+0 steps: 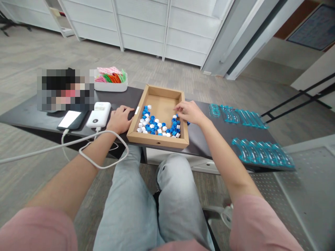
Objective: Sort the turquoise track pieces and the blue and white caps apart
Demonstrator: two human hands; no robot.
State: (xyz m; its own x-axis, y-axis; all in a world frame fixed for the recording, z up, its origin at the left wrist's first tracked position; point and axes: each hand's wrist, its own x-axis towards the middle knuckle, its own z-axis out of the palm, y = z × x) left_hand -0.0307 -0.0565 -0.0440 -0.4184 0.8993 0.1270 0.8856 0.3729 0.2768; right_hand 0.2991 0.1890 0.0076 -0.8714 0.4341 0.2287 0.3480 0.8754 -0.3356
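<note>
A shallow cardboard tray (184,134) stands on the dark table in front of me. Small blue and white plastic pieces, cap-like in shape, lie loose along its near side, with a blue cluster (173,129) at the right. My left hand (120,119) lies on the table at the tray's left wall, fingers stretched toward it and holding nothing. Over the tray's right wall reaches my right hand (188,111), its bent fingers apart and pointing down just above the pieces. Whether a fingertip touches a piece is too small to tell. One blue piece (188,123) sits outside the right wall.
Clear teal plastic parts lie in rows (263,153) at the table's right. Leftward are a white power bank (98,115), a phone (72,119) and a white container (111,86) of colourful strips. A white cable (104,167) loops over my left forearm.
</note>
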